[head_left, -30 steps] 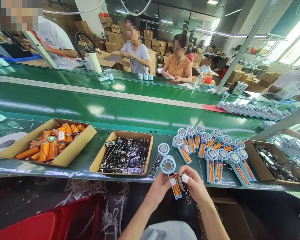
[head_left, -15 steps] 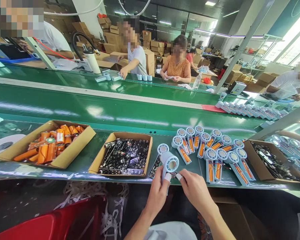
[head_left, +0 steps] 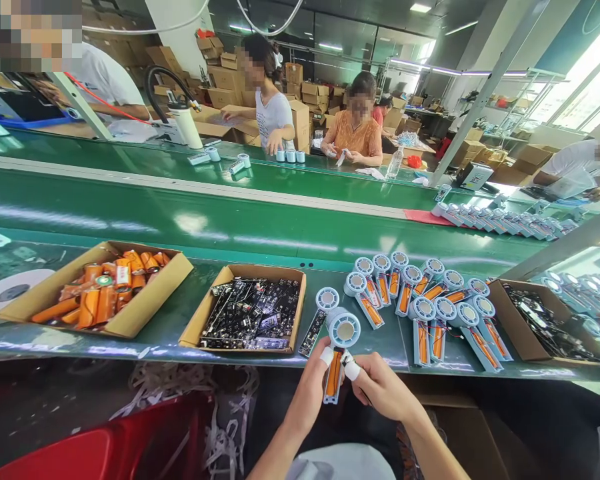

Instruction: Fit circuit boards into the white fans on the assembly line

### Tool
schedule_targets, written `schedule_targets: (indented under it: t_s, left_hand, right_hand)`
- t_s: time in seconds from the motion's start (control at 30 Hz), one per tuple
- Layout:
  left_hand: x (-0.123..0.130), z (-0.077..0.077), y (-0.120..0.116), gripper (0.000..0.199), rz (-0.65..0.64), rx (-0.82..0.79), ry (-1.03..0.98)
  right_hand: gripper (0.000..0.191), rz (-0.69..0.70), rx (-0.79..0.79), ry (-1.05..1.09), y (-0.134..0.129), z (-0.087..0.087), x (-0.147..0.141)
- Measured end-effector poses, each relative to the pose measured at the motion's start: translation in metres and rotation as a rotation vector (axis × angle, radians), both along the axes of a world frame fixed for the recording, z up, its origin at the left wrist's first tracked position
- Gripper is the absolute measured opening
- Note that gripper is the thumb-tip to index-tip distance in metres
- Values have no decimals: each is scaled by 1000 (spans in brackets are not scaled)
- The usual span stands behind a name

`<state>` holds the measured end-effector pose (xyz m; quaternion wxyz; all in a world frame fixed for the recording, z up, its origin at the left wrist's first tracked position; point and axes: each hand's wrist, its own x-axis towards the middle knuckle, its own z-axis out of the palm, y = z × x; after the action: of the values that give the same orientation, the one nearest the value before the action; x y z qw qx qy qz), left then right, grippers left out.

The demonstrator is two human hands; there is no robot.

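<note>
My left hand (head_left: 314, 380) is closed around the left side of a light blue fan unit (head_left: 344, 331), which stands with its round head up and its handle toward me. An orange battery (head_left: 334, 373) shows in the open handle. My right hand (head_left: 377, 380) pinches at the handle's right side, just below the head; a small dark and white part is at its fingertips, too small to make out. White covers are on both thumbs or fingertips. Left of the head, another light blue unit (head_left: 327, 299) lies on the bench with a dark circuit board (head_left: 312, 333) beside it.
Cardboard trays hold circuit boards (head_left: 253, 310) and orange batteries (head_left: 100, 293). Several fan units (head_left: 425, 310) lie to the right, near another tray (head_left: 517, 327). Beyond is a green conveyor (head_left: 280, 230). People (head_left: 275, 110) work across it. A red chair (head_left: 80, 447) stands lower left.
The held unit has tilted, so its battery-filled handle now shows between my hands. My right hand has shifted slightly lower. Across the conveyor, a person's hand has left a light blue unit.
</note>
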<state>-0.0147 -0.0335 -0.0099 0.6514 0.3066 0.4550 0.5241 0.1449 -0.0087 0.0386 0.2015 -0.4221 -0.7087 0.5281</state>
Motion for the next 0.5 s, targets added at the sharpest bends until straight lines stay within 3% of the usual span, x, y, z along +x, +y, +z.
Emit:
schedule_targets:
  t_s: [0.27,0.4,0.5]
  left_hand:
    - [8,1,-4,55,-81,148,155]
    - [12,-1,-4,47,-43,127,283]
    - [13,0,-5,43,36,98,403]
  right_hand:
    - [56,-132,-60,135,-10,-13,-7]
    - [53,-195,-85,198,-15,-13,-8]
    - [39,-268,-22,197,-24,-11,-6]
